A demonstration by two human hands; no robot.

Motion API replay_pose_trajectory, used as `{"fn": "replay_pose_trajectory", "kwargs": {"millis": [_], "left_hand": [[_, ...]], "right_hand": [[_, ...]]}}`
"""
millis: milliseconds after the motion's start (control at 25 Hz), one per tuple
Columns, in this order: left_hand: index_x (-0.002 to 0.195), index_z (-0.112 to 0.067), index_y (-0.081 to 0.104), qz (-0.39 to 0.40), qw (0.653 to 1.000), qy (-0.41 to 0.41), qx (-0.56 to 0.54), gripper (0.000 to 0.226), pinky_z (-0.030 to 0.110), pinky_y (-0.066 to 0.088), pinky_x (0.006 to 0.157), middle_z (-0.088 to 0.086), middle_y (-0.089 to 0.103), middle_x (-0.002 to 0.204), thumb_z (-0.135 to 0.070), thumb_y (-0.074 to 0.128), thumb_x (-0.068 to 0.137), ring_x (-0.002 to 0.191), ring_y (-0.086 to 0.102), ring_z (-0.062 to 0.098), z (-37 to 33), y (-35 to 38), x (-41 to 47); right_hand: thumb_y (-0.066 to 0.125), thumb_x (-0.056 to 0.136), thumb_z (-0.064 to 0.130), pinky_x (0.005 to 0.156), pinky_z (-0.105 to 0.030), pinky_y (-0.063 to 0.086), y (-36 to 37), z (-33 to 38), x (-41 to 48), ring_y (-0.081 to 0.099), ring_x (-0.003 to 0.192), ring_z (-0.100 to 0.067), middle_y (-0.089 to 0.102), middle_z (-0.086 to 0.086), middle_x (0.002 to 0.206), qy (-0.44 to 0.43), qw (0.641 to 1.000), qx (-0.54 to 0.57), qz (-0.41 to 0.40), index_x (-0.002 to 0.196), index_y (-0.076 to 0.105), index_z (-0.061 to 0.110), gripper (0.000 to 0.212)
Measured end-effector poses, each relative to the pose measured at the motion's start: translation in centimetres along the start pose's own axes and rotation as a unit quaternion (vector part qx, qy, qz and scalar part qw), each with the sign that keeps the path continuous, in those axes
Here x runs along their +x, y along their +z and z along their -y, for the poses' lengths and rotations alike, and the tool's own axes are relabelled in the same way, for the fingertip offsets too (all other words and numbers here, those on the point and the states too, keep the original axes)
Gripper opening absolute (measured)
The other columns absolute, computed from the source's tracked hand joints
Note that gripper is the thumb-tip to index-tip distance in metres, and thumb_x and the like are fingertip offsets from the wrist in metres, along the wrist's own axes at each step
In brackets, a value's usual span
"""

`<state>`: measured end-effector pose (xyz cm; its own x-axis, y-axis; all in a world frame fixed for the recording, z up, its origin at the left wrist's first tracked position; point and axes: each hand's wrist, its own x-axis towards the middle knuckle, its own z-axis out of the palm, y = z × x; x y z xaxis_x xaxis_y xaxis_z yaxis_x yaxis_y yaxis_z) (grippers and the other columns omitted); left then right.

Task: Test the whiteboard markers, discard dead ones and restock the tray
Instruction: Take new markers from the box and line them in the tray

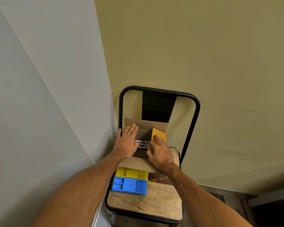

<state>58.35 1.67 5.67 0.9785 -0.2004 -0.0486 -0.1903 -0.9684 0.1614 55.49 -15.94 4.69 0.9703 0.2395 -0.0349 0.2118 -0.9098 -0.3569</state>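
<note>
An open cardboard box [145, 126] stands on a chair seat, its flaps spread. Inside it lie grey markers [142, 144] with printed labels, partly hidden by my hands. My left hand [127, 142] lies flat with straight fingers on the box's left flap. My right hand [160, 151] reaches into the box at its right side, fingers bent near the orange right flap [159, 134]; whether it holds a marker is hidden. In front of the box sit a yellow tray [132, 172] and a blue tray [129, 185], both with compartments.
The chair has a wooden seat [147, 203] and a black metal backrest [157, 102]. It stands in a corner between a grey wall [39, 79] on the left and a beige wall [203, 54] behind. Dark floor shows at the lower right.
</note>
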Motion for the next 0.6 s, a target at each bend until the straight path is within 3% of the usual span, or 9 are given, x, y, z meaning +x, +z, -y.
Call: {"fn": "replay_pose_trajectory", "kwargs": {"millis": [240,400,600], "left_hand": [[0.152,-0.016,0.002,-0.007,0.995,-0.015,0.103,0.069,0.048,0.008,0.119,0.003,-0.003,0.16,-0.038,0.038,0.098,0.147,0.0,0.024,1.0,-2.5,-0.4],[0.152,-0.013,0.008,-0.003,0.98,-0.024,0.198,0.07,0.05,0.007,0.118,0.006,0.004,0.16,-0.042,0.039,0.096,0.147,0.004,0.026,1.9,-4.2,-0.5],[0.151,-0.008,0.012,0.006,0.939,-0.005,0.344,0.073,0.055,0.003,0.116,0.013,0.009,0.159,-0.049,0.034,0.096,0.146,0.008,0.031,2.9,-5.0,-1.0]], "right_hand": [[0.036,0.097,0.038,0.115,-0.043,0.025,-1.5,-1.9,-0.7,0.026,0.14,-0.021,0.03,-0.004,0.153,0.003,0.997,0.012,-0.076,0.138,0.041,0.024,0.044],[0.041,0.097,0.03,0.113,-0.038,0.03,-2.4,-4.2,-1.7,0.031,0.138,-0.02,0.036,-0.005,0.149,0.055,0.989,0.021,-0.137,0.139,0.042,0.018,0.044],[0.046,0.095,0.029,0.107,-0.04,0.038,-2.4,-7.4,-3.0,0.029,0.138,-0.025,0.023,-0.007,0.154,0.146,0.986,0.008,-0.085,0.137,0.044,0.021,0.043]]}}
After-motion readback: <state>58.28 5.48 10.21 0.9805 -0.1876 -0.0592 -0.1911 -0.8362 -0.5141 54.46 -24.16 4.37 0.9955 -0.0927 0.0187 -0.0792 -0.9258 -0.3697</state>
